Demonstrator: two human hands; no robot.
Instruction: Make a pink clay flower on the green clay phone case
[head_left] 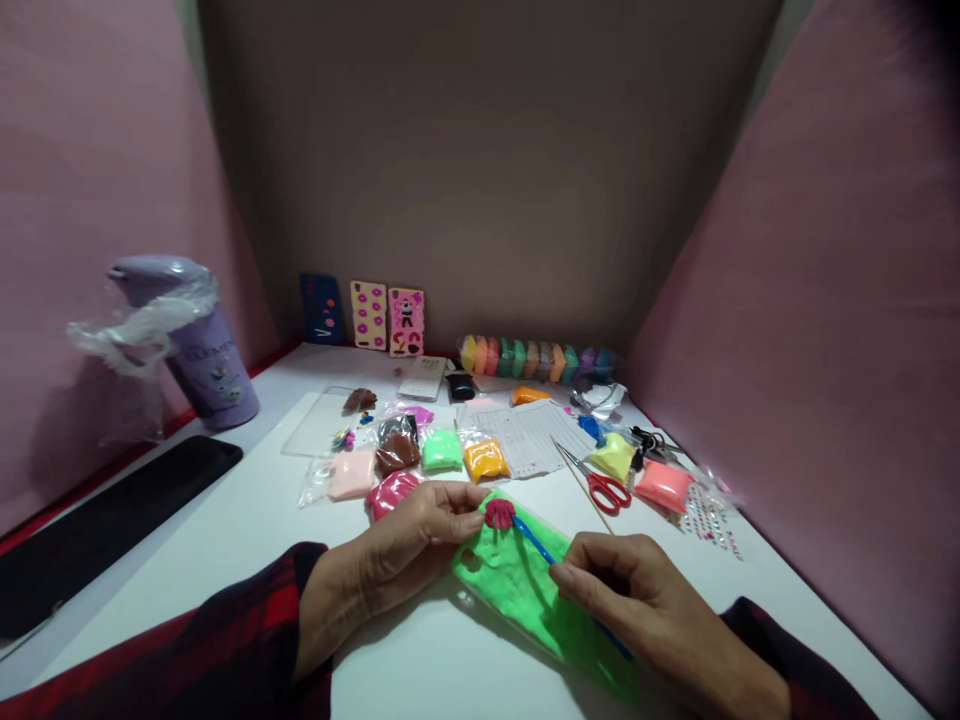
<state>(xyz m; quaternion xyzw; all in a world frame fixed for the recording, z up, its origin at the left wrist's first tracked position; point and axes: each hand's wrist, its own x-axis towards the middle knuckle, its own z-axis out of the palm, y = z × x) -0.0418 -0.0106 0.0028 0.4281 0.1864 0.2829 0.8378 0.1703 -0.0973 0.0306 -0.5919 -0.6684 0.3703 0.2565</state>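
A flat slab covered in bright green clay [517,585] lies on the white table in front of me. My left hand [409,555] pinches its upper left edge beside a small dark red clay shape [499,513] stuck on the green. My right hand [637,600] is closed around a thin blue tool [534,540] whose tip touches the red shape.
Small bags of coloured clay [441,450] lie behind my hands, with red-handled scissors [606,490], a wooden stick, a paper sheet and sticker gems to the right. A purple bin [206,345] with a plastic liner and a black pad [97,520] are on the left. Decorated phone cases [386,318] lean on the back wall.
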